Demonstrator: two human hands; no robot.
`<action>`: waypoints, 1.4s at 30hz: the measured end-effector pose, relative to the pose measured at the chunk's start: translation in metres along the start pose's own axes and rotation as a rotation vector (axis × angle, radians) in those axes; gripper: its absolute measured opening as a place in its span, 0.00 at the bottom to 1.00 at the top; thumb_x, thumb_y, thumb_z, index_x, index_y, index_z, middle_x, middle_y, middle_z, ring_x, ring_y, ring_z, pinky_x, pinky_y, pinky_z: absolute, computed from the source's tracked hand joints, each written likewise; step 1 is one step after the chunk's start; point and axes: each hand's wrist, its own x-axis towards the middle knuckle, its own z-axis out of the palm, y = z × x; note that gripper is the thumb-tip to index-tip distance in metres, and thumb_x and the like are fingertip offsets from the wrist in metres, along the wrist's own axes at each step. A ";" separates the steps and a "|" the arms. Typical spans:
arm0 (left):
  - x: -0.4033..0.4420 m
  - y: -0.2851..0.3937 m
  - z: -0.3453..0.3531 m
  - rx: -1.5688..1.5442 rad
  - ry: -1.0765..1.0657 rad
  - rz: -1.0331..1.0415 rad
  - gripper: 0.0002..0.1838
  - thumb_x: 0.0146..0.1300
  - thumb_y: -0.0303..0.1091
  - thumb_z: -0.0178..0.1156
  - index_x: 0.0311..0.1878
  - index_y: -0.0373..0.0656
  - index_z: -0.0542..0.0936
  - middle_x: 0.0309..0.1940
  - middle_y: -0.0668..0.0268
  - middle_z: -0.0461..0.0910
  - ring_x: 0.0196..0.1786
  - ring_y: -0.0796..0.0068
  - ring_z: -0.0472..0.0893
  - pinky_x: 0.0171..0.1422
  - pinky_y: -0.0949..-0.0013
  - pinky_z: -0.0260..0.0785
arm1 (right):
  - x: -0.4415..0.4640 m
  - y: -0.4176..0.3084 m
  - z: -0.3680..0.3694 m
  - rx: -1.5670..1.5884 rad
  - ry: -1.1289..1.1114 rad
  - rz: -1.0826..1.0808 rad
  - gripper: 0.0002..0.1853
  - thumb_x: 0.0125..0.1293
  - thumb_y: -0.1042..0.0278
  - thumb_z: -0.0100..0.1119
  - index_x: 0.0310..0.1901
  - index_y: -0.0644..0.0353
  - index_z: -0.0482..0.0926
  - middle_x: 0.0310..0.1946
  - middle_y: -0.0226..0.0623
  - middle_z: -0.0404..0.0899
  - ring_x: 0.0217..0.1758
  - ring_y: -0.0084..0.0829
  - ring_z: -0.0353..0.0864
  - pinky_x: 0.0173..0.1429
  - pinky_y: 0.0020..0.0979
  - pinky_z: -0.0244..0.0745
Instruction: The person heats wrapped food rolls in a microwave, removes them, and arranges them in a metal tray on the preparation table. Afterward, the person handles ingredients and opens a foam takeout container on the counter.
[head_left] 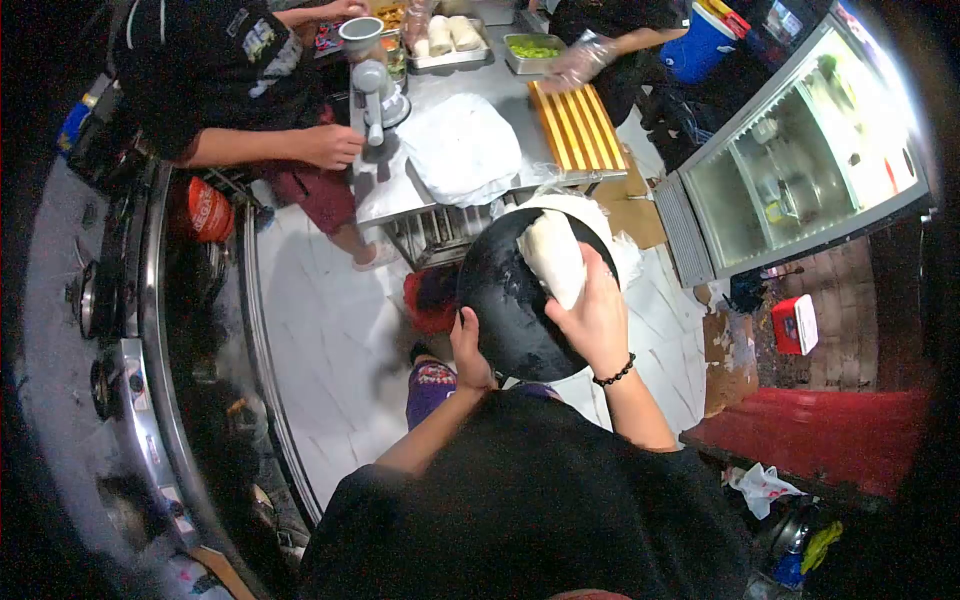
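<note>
A round black pan (505, 290) is held in front of my body, its dark surface marked with pale smears. My left hand (470, 352) grips the pan's lower left rim. In my right hand (598, 318) is a folded white cloth (554, 256), pressed against the upper right of the pan's surface. A dark beaded bracelet is on my right wrist. Behind the pan, a pale rim with clear plastic (625, 256) shows, partly hidden.
Ahead, a metal table (382, 200) bears a white bundle (462, 150), a striped board (580, 128) and food trays. Two co-workers stand around it, one with a gloved hand (580, 66). Stoves (135, 390) line the left; a glass-door fridge (800, 150) stands right.
</note>
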 end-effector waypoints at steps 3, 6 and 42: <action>-0.006 -0.004 -0.008 -0.193 -0.082 0.009 0.27 0.69 0.51 0.41 0.57 0.36 0.67 0.51 0.63 0.72 0.51 0.69 0.74 0.59 0.66 0.64 | -0.016 -0.022 0.002 -0.282 0.014 -0.204 0.43 0.37 0.70 0.69 0.60 0.61 0.61 0.43 0.45 0.69 0.47 0.45 0.70 0.48 0.38 0.65; -0.013 -0.003 -0.025 -0.247 -0.109 0.022 0.27 0.68 0.51 0.43 0.57 0.37 0.66 0.51 0.63 0.73 0.52 0.69 0.74 0.58 0.66 0.65 | -0.050 -0.046 0.004 -0.363 -0.160 -0.388 0.46 0.42 0.54 0.69 0.63 0.57 0.59 0.49 0.42 0.66 0.51 0.41 0.66 0.52 0.39 0.60; -0.411 0.024 -0.383 -0.417 0.070 0.164 0.31 0.65 0.58 0.41 0.60 0.42 0.66 0.54 0.60 0.71 0.54 0.62 0.73 0.61 0.58 0.63 | -0.476 -0.197 0.075 0.311 -0.158 -0.695 0.13 0.51 0.74 0.61 0.41 0.59 0.76 0.39 0.40 0.74 0.43 0.40 0.74 0.47 0.36 0.68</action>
